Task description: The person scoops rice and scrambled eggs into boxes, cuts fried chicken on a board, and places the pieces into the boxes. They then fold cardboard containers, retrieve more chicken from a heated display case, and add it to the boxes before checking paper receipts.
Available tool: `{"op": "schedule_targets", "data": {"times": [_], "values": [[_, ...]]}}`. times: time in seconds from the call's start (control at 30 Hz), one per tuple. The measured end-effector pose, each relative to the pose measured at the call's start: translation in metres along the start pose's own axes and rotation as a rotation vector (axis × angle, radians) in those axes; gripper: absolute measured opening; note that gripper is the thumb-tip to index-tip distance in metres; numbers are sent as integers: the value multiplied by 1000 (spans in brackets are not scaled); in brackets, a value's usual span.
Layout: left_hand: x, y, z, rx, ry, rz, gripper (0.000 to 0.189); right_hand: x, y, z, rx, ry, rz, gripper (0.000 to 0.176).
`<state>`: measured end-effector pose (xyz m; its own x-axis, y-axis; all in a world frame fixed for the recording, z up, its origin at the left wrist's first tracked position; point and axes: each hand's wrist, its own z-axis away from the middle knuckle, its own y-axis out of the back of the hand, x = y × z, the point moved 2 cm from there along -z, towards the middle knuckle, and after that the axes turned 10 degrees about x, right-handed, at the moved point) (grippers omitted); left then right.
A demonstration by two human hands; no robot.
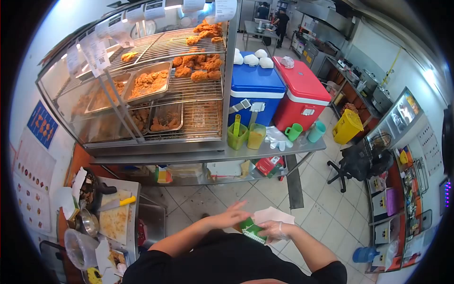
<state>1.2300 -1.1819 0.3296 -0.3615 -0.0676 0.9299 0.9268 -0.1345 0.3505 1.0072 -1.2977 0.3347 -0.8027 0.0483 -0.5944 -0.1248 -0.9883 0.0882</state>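
Note:
In front of my body, my right hand (274, 230), in a clear plastic glove, is closed around a green-and-white paper packet (249, 226). A white sheet of paper (274, 215) spreads out above that hand, overlapping the packet in this view. My left hand (230, 216) is bare, its fingers stretched out toward the packet's left side. Beyond both hands stands a metal counter (198, 154) with a heated glass display case that holds fried chicken (194, 64) on racks and breaded pieces in metal trays (150, 81).
Blue (257, 90) and red (302, 87) coolers stand on the counter beside green cups (293, 132) and plastic gloves (278, 138). At left, a knife (118, 203) lies on a cutting board (113, 225). A black office chair (359, 161) is at right. People (282, 23) stand far back.

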Motion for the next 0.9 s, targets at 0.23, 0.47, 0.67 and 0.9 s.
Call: {"op": "schedule_targets", "data": {"times": [0.23, 0.47, 0.67, 0.9], "values": [[17, 43, -68, -170, -346, 293, 25, -33, 73, -5, 107, -28, 4, 35], [32, 74, -162, 126, -229, -346, 30, -76, 133, -33, 220, -73, -456, 29], [7, 98, -196, -18, -221, -491, 30, -121, 163, -55, 289, -26, -170, 27], [-12, 143, -216, 81, -41, -28, 34, -196, 222, -28, 908, 953, 669, 19]]}}
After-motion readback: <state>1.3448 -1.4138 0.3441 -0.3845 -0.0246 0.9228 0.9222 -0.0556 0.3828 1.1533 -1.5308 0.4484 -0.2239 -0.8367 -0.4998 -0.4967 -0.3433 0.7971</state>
